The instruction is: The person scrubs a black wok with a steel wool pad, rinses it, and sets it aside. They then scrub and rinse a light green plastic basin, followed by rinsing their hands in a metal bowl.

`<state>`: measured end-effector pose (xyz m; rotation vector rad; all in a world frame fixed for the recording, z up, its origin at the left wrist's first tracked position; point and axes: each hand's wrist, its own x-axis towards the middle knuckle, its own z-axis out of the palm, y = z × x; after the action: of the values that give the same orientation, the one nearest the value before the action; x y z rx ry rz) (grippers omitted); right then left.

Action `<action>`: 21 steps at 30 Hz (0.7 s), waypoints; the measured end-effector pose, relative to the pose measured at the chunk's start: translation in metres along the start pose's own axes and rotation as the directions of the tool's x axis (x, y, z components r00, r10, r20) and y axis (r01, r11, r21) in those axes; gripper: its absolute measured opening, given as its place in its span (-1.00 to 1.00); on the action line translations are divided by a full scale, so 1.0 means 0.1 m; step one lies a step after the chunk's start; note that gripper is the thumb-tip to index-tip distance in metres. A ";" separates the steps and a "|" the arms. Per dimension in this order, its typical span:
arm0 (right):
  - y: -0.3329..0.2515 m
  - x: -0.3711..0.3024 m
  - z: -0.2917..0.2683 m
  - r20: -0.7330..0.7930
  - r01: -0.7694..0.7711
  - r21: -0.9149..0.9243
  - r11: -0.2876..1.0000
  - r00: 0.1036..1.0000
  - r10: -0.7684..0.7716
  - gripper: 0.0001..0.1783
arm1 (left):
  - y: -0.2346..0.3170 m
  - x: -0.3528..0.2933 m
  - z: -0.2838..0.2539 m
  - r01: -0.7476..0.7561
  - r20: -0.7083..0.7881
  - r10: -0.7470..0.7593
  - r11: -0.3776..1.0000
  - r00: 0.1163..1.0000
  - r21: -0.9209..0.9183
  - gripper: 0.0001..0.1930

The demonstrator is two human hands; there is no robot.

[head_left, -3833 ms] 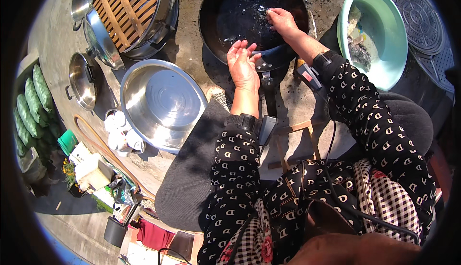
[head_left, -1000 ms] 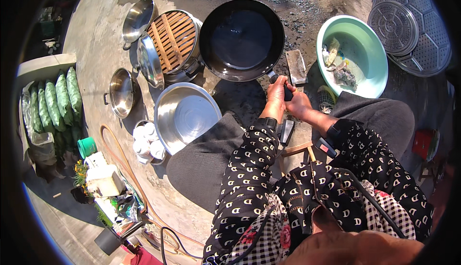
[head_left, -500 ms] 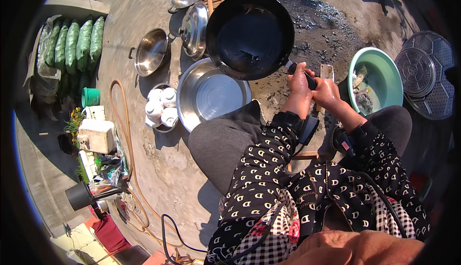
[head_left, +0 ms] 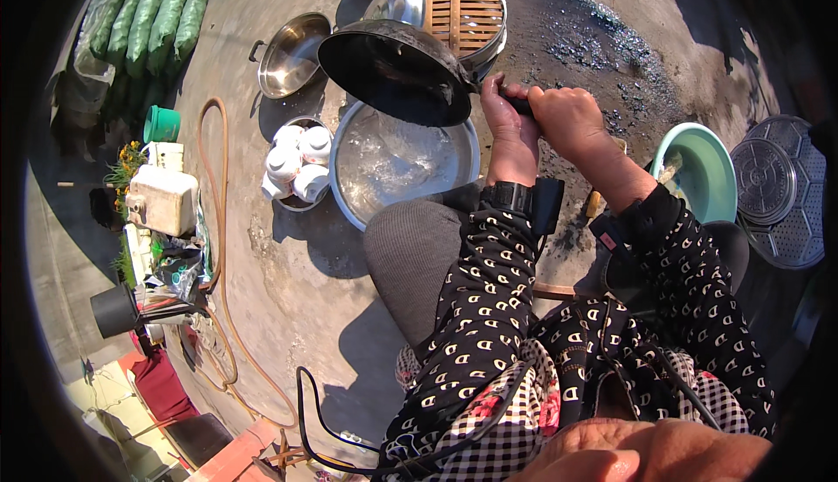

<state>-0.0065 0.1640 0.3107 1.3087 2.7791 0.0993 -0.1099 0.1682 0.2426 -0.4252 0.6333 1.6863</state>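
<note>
A black wok [head_left: 397,67] is tilted to the left above a wide metal basin [head_left: 346,168]. Rippling, frothy water fills the basin's bottom. Both hands are wrapped around the wok's dark handle: my left hand [head_left: 511,124] close to the pan and my right hand [head_left: 572,120] at the handle's outer end. Part of the basin's far rim is hidden behind the wok.
Left of the basin stands a bowl of stacked white cups [head_left: 301,154]. Behind it are a steel pot [head_left: 292,54], a metal lid [head_left: 397,0] and a slatted wooden rack [head_left: 480,15]. At right are a green basin [head_left: 716,168] and perforated steamer trays [head_left: 790,220]. A hose [head_left: 218,194] lies left.
The wok has swung left and tipped over, from its inside facing up to a steep tilt above the metal basin. The basin's water, calm before, now churns. Both hands kept their grip.
</note>
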 end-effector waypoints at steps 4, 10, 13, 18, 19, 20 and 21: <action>-0.08 0.10 -0.18 -0.185 0.109 -0.099 0.989 0.975 -0.126 -0.95 | 0.25 -0.08 0.16 0.031 0.220 0.004 0.987 0.975 -0.158 -0.75; 0.13 -0.09 -0.51 -0.545 0.042 -0.140 0.989 0.831 -0.113 -0.93 | 0.13 -0.40 0.51 0.066 0.561 0.034 0.986 0.827 -0.156 -0.81; 0.23 -0.35 -0.70 -0.648 -0.043 -0.036 0.998 0.761 0.009 -0.91 | -0.02 -0.64 0.77 0.081 0.661 -0.029 0.996 0.750 -0.049 -0.87; 0.47 -0.82 -1.05 -0.553 -0.008 0.372 0.928 0.801 0.229 -0.74 | -0.32 -0.98 1.16 0.080 0.815 -0.180 0.983 0.551 0.163 -0.91; 0.54 -0.91 -1.12 -0.483 0.009 0.487 0.874 0.836 0.260 -0.74 | -0.38 -1.03 1.22 0.063 0.828 -0.201 0.978 0.523 0.198 -0.91; 0.61 -1.02 -1.19 -0.353 -0.038 0.609 0.793 0.882 0.313 -0.73 | -0.44 -1.07 1.25 0.073 0.848 -0.230 0.972 0.477 0.223 -0.91; 0.76 -1.07 -1.26 -0.260 -0.024 0.645 0.764 0.933 0.249 -0.76 | -0.49 -1.10 1.28 0.084 0.861 -0.265 0.964 0.433 0.254 -0.91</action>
<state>0.1083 0.1263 0.4460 1.7782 3.1284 -0.7608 -0.0315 0.1686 0.3994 0.5461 -0.0876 1.3660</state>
